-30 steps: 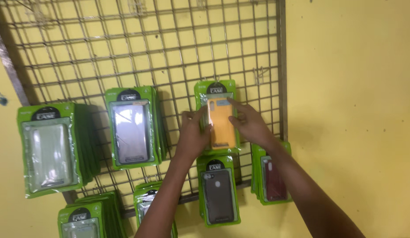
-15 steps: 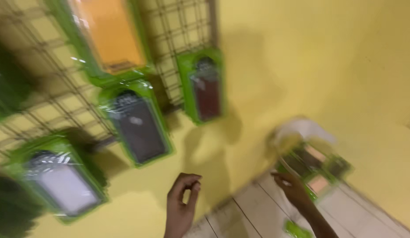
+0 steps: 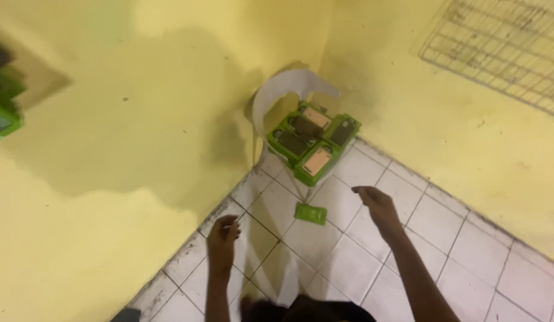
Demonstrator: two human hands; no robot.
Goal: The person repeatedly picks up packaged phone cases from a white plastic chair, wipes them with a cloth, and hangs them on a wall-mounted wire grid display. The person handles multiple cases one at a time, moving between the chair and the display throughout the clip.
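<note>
I see both hands empty. Right hand (image 3: 377, 204) at centre frame, fingers loosely open, reaching toward the stack of green phone-case packs (image 3: 312, 142) on the white plastic chair (image 3: 271, 101) in the corner. One loose green pack (image 3: 311, 213) lies on the tiled floor (image 3: 467, 238), just left of it. Left hand (image 3: 222, 237) lower centre-left, fingers curled, gripping nothing.

Chair (image 3: 277, 98): in the wall corner, on the floor (image 3: 467, 238). Packs (image 3: 312, 140): stacked on the chair seat. Single pack (image 3: 311, 213): on the floor before the chair, between left hand (image 3: 222, 237) and right hand (image 3: 378, 206). Grid (image 3: 497, 48): on the right wall.
</note>
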